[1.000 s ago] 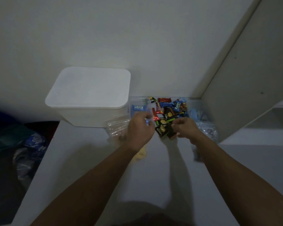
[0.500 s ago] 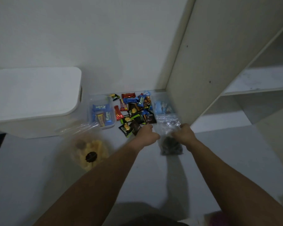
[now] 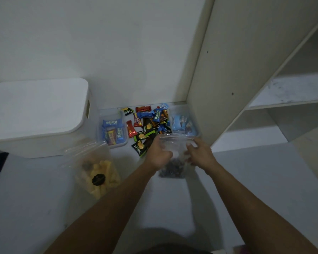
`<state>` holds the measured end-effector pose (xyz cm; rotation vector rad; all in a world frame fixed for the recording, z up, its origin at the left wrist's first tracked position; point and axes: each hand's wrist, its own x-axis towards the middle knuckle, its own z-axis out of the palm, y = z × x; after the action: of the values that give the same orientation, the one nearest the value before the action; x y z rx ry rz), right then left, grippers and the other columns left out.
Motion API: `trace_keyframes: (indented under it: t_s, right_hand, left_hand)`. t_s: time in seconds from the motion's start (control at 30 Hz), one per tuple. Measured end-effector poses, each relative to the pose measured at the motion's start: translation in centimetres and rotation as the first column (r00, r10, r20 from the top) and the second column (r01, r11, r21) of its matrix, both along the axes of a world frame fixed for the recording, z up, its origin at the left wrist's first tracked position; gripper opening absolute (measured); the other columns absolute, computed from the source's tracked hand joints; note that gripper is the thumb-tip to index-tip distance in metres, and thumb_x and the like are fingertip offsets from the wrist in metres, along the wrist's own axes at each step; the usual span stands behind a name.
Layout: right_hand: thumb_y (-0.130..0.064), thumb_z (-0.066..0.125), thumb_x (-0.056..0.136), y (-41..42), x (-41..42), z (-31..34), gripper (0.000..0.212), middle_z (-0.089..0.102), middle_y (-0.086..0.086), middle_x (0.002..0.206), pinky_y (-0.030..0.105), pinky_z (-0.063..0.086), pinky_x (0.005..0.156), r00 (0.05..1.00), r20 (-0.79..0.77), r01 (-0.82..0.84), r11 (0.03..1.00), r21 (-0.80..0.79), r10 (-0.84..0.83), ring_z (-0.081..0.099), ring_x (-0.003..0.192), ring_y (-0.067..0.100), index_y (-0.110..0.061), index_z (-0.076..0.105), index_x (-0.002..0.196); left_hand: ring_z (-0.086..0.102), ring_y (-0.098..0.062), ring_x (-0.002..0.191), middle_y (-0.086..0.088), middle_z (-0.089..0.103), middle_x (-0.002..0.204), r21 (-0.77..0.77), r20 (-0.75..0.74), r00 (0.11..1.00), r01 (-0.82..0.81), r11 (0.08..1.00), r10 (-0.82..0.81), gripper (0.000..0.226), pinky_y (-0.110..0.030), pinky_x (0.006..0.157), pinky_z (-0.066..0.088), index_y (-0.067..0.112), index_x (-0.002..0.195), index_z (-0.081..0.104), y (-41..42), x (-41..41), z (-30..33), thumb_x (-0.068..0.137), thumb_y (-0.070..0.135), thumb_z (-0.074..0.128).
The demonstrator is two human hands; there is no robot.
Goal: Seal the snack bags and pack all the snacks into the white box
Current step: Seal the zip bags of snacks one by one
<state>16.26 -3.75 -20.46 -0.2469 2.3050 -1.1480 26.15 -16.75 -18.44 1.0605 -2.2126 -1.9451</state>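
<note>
Between the two hands, a clear bag of dark snacks (image 3: 173, 166) stands upright on the white table (image 3: 246, 189), its mouth lifted toward the wall. The left hand (image 3: 159, 155) pinches the bag's upper left side and the right hand (image 3: 200, 153) pinches the upper right, so each is closed on plastic rather than clenched empty. Holding both sides this way appears meant to stretch the zip strip (image 3: 175, 137) flat so it can be pressed shut; whether any part of the strip is already closed cannot be told, as the plastic is blurred.

Just beyond the left hand lies a loose heap of wrapped bars (image 3: 147, 125), touching or nearly touching its knuckles. Left of that heap sits a small clear tub of bars (image 3: 113, 132); beyond the right hand, against the cupboard panel (image 3: 218, 88), sits a second clear tub of blue packets (image 3: 184, 123). Well to the left of the left forearm, a second clear bag of yellow sticks (image 3: 97, 173) lies with its mouth gaping toward the box, evidently unsealed.

The white box (image 3: 39, 114) stands far to the left of both hands with its lid on, so nothing can go in until it is opened. Judgement: the task is at an early stage, with sealing in hand and no packing evident.
</note>
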Motion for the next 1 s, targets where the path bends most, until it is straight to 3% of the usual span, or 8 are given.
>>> trace_keyframes:
  t_s: [0.17,0.23,0.3,0.43,0.53,0.63,0.83,1.0]
  right_hand:
    - [-0.034,0.039,0.101,-2.0,2.4,1.6,0.029,0.067,0.008,0.111,0.050,0.054,0.083,0.966,-0.215,-0.168,0.982,-0.086,0.147,0.065,0.095,0.027,-0.027,0.059,0.121]
    - [-0.030,0.041,0.101,-3.0,3.1,2.4,0.029,0.068,0.006,0.110,0.045,0.053,0.086,0.945,-0.291,-0.195,0.973,-0.125,0.152,0.064,0.098,0.025,-0.024,0.064,0.118]
    - [-0.021,0.047,0.100,-3.8,3.7,3.6,0.025,0.069,0.002,0.106,0.035,0.051,0.088,0.932,-0.349,-0.173,0.967,-0.186,0.100,0.063,0.098,0.020,-0.021,0.068,0.113]
    - [-0.007,0.059,0.093,-5.0,4.6,6.1,0.024,0.069,-0.006,0.095,0.023,0.054,0.079,0.940,-0.338,-0.114,0.911,-0.397,-0.030,0.064,0.083,0.006,-0.027,0.068,0.103]
    - [-0.005,0.064,0.089,-5.7,5.0,7.4,0.020,0.073,0.005,0.096,0.016,0.054,0.075,0.945,-0.319,-0.095,0.882,-0.462,-0.065,0.066,0.080,0.005,-0.021,0.072,0.096]
    - [-0.004,0.068,0.085,-6.4,5.7,8.8,0.015,0.072,0.001,0.088,0.007,0.050,0.069,0.947,-0.306,-0.073,0.863,-0.499,-0.097,0.065,0.071,-0.008,-0.012,0.074,0.096]
    - [-0.008,0.076,0.079,-7.8,7.1,9.9,0.015,0.074,-0.010,0.068,0.023,0.056,0.068,0.964,-0.232,-0.014,0.840,-0.543,-0.134,0.069,0.067,0.006,-0.023,0.075,0.076]
    - [-0.005,0.075,0.079,-9.2,8.5,11.6,0.017,0.072,-0.003,0.065,0.027,0.056,0.062,0.975,-0.186,-0.002,0.827,-0.561,-0.124,0.068,0.064,0.011,-0.020,0.073,0.071]
  left_hand:
    - [0.058,-0.018,0.113,-0.004,0.057,0.128,-0.197,-0.121,0.992,-0.001,0.980,-0.023,0.067,-0.039,0.100,0.048,0.014,0.141,0.038,-1.1,1.9,1.2,0.081,0.004,0.067]
    - [0.057,-0.005,0.106,0.000,0.056,0.124,-0.151,-0.218,0.976,-0.008,0.988,-0.026,0.057,-0.027,0.097,0.050,0.012,0.140,0.038,-1.6,2.9,1.9,0.089,0.002,0.059]
    - [0.056,-0.007,0.110,-0.001,0.055,0.124,-0.127,-0.287,0.958,-0.050,0.991,0.011,0.045,-0.019,0.094,0.049,0.011,0.138,0.041,-2.5,3.9,2.6,0.095,-0.001,0.047]
    - [0.059,-0.015,0.106,-0.007,0.064,0.117,-0.212,-0.369,0.923,-0.194,0.958,0.105,0.029,-0.011,0.082,0.048,0.006,0.125,0.058,-4.9,5.4,3.2,0.098,0.009,0.047]
    - [0.067,-0.022,0.096,-0.009,0.072,0.100,-0.173,-0.401,0.895,-0.286,0.943,0.198,0.020,-0.031,0.085,0.055,0.007,0.106,0.070,-6.7,6.3,4.4,0.094,0.014,0.057]
    - [0.070,-0.024,0.092,-0.013,0.074,0.096,-0.106,-0.445,0.856,-0.344,0.933,0.265,0.019,-0.029,0.084,0.057,0.000,0.103,0.071,-8.1,7.5,6.1,0.088,0.010,0.065]
    - [0.067,-0.014,0.080,-0.013,0.073,0.086,-0.099,-0.515,0.803,-0.404,0.909,0.301,0.009,-0.022,0.078,0.055,0.004,0.089,0.073,-9.9,9.4,8.4,0.080,0.002,0.072]
    - [0.064,-0.002,0.068,0.000,0.069,0.073,-0.093,-0.540,0.777,-0.439,0.894,0.325,0.011,-0.015,0.069,0.053,0.012,0.077,0.070,-11.1,10.3,9.5,0.081,0.001,0.071]
